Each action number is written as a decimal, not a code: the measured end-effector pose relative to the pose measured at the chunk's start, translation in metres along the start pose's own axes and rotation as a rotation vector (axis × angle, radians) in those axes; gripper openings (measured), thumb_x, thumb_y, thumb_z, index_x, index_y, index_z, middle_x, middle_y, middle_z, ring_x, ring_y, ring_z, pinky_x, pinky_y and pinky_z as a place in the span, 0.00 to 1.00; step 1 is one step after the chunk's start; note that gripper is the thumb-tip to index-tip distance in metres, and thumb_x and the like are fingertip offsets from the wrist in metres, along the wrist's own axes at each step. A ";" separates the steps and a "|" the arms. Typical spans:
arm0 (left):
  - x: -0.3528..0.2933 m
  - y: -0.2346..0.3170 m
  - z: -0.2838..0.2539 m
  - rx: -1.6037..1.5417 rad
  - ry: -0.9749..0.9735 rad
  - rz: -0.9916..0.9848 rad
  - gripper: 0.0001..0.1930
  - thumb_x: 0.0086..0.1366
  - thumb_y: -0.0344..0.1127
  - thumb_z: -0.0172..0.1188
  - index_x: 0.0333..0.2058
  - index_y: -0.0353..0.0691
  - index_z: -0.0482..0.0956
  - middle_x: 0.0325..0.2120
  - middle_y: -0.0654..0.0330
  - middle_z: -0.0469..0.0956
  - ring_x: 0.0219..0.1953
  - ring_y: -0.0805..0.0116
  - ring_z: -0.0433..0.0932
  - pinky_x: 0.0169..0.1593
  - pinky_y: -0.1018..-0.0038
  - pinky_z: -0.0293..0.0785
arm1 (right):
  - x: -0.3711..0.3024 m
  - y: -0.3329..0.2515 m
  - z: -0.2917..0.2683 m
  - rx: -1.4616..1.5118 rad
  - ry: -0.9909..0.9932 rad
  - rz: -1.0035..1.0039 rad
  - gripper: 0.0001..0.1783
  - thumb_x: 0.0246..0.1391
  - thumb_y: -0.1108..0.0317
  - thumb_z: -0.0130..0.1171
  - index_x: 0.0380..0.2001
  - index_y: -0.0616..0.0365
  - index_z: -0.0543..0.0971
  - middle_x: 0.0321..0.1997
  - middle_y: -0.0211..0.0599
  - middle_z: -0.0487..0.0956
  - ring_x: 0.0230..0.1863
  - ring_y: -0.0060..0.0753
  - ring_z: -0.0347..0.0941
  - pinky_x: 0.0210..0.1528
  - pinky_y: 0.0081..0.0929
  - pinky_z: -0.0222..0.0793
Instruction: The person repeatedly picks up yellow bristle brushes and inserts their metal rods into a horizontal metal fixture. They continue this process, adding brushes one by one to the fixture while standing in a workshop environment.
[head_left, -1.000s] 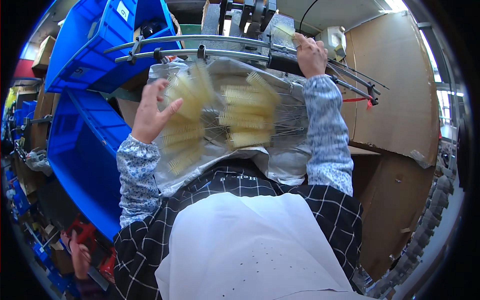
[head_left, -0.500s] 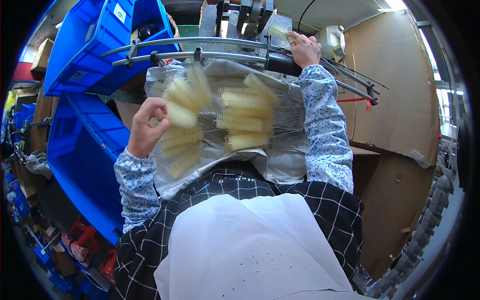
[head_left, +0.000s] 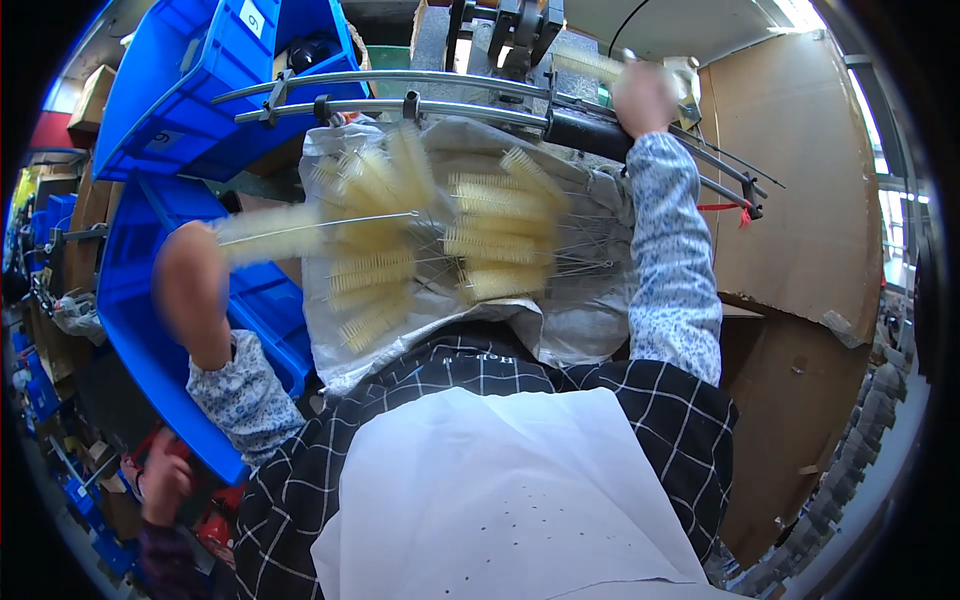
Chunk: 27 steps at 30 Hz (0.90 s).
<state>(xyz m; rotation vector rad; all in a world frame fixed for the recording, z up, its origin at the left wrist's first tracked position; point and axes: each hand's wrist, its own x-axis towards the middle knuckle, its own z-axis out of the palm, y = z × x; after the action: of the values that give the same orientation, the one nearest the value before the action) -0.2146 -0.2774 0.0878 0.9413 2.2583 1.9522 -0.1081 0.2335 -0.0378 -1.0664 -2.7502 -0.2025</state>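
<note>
A tube brush [head_left: 275, 228] with pale bristles and a wire stem points right from my left hand [head_left: 190, 285]. That hand is closed round the brush's left end and blurred by motion, over a blue bin. On the white sheet [head_left: 590, 325] across my lap lie two groups of similar brushes, a left pile [head_left: 375, 265] and a right pile [head_left: 500, 235], with thin wire stems. My right hand [head_left: 645, 98], also blurred, is at the right end of the metal rails, closed at the end of another pale brush [head_left: 588, 66].
Blue bins [head_left: 150, 340] stand at the left. Two metal rails [head_left: 400, 105] cross in front of a black metal machine [head_left: 510, 35]. A cardboard sheet [head_left: 790, 190] rises at the right. Another person's hand [head_left: 165, 480] shows at the lower left.
My left hand has moved left from the left pile to over the blue bin, a brush now visible in it. My right hand has shifted slightly right. Another person's hand has appeared.
</note>
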 end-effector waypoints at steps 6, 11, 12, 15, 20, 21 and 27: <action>0.001 -0.011 -0.015 -0.345 0.059 0.017 0.11 0.52 0.23 0.48 0.36 0.38 0.65 0.39 0.53 0.64 0.40 0.66 0.67 0.46 0.71 0.66 | -0.017 0.026 0.013 0.326 0.086 0.128 0.23 0.43 0.58 0.52 0.46 0.45 0.70 0.44 0.32 0.72 0.49 0.35 0.65 0.48 0.45 0.56; -0.001 -0.012 -0.011 -0.507 0.066 -0.003 0.10 0.53 0.25 0.49 0.36 0.38 0.65 0.37 0.54 0.64 0.40 0.67 0.66 0.45 0.73 0.66 | -0.016 -0.011 -0.003 0.313 0.091 0.098 0.18 0.43 0.64 0.49 0.42 0.49 0.73 0.39 0.33 0.73 0.42 0.37 0.69 0.42 0.44 0.62; -0.002 -0.010 -0.011 -0.506 0.055 0.000 0.10 0.53 0.25 0.49 0.36 0.38 0.65 0.37 0.54 0.64 0.39 0.67 0.66 0.45 0.73 0.66 | -0.017 -0.019 -0.004 0.317 0.094 0.088 0.18 0.43 0.64 0.49 0.41 0.50 0.73 0.39 0.33 0.73 0.42 0.37 0.69 0.42 0.44 0.62; -0.003 -0.007 -0.013 -0.508 0.048 0.010 0.10 0.54 0.26 0.50 0.36 0.38 0.65 0.36 0.55 0.64 0.39 0.68 0.66 0.44 0.74 0.65 | -0.015 -0.040 -0.004 0.318 0.129 0.057 0.16 0.43 0.66 0.49 0.38 0.54 0.74 0.38 0.34 0.74 0.42 0.37 0.70 0.41 0.44 0.62; -0.002 -0.004 -0.010 -0.493 0.095 -0.017 0.10 0.54 0.28 0.51 0.36 0.38 0.65 0.36 0.55 0.64 0.39 0.69 0.65 0.43 0.75 0.66 | -0.013 -0.100 -0.011 0.288 0.096 0.071 0.12 0.45 0.67 0.46 0.34 0.55 0.75 0.38 0.34 0.74 0.41 0.37 0.71 0.42 0.42 0.63; 0.001 -0.004 -0.007 -0.514 0.074 -0.023 0.10 0.54 0.28 0.51 0.36 0.38 0.65 0.36 0.55 0.64 0.39 0.69 0.66 0.43 0.75 0.66 | -0.012 -0.108 -0.013 0.267 0.049 0.057 0.12 0.46 0.67 0.45 0.33 0.55 0.74 0.37 0.34 0.74 0.41 0.36 0.71 0.42 0.43 0.62; 0.008 0.000 0.009 -0.505 0.018 -0.026 0.11 0.54 0.28 0.50 0.37 0.37 0.65 0.39 0.52 0.65 0.40 0.67 0.67 0.42 0.76 0.66 | -0.013 -0.132 -0.025 0.258 0.029 0.070 0.12 0.47 0.69 0.45 0.35 0.54 0.74 0.40 0.33 0.74 0.42 0.35 0.70 0.44 0.43 0.60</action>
<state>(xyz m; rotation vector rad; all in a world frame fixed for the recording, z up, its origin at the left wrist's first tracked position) -0.2175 -0.2653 0.0891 0.8213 1.6327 2.3501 -0.1854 0.1238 -0.0245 -1.0759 -2.6176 0.1428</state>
